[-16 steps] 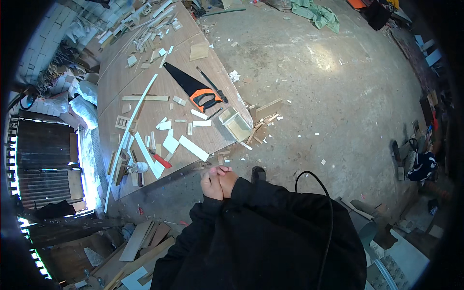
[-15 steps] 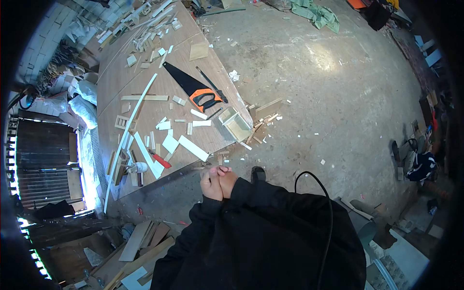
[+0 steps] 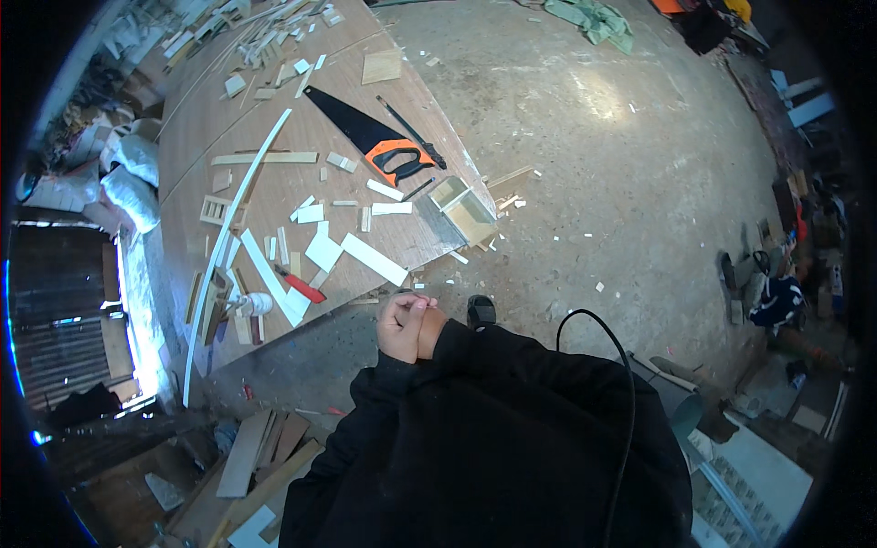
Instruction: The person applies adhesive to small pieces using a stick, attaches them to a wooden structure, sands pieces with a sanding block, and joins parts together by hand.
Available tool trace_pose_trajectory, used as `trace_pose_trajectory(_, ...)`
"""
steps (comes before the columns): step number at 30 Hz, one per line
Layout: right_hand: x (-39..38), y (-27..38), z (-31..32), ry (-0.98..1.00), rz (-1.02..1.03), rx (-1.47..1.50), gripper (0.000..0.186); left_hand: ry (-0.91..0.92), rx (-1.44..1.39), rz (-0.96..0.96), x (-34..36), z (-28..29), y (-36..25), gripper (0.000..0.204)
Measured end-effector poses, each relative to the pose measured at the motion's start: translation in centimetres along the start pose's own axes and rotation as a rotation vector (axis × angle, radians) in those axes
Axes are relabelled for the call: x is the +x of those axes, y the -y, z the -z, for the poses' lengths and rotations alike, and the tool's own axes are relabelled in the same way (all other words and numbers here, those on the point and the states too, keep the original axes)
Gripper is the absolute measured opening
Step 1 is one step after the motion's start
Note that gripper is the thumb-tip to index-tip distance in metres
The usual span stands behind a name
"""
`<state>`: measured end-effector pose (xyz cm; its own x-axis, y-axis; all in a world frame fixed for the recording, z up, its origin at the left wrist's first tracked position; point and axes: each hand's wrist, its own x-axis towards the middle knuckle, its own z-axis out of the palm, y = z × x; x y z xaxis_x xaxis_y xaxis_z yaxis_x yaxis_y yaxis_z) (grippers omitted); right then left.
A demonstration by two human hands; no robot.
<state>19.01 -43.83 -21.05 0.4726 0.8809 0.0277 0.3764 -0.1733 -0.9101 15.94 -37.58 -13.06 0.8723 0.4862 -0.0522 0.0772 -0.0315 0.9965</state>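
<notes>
My left hand [image 3: 399, 326] and right hand [image 3: 429, 331] are pressed together in front of my chest, fingers curled over each other, clasped on nothing I can see; no tool or part shows between them. They hang just off the near edge of the workbench [image 3: 274, 119], over bare concrete floor [image 3: 603, 183]. Nearest thing to the grip is the long white strip [image 3: 374, 259], lying up and to the left of my hands, its long axis running from upper left down toward lower right, the near end pointing roughly at my knuckles. Left hand is the closer one to it. Just left of that, a red-handled tool [image 3: 302, 289] lies on the bench among white offcuts, again angled toward the bench edge. Farther up the bench sits the handsaw [image 3: 370, 137], black blade, orange and black handle, blade pointing away from me to the upper left, well apart from my hands. A small open wooden box [image 3: 464, 210] sits at the bench corner, up and slightly right of my grip. Packaging: pale plastic sacks [image 3: 128, 173] bunched off the far left side of the bench, no readable labels. A green cloth [image 3: 594, 18] lies on the floor at the top. A black cable [image 3: 621, 365] loops over my dark sleeve.
</notes>
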Motion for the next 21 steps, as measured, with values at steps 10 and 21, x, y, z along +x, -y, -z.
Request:
trace_pose_trajectory(10,6.9,2.3,-5.3,-0.013,-0.131,-0.198,0.04,0.318,-0.029,-0.072,5.4,10.9,4.2,0.011)
trace_pose_trajectory(21,8.6,2.4,-4.0,-0.618,-0.267,-0.122,0.043,0.757,-0.102,0.028,10.8,10.8,3.2,0.012)
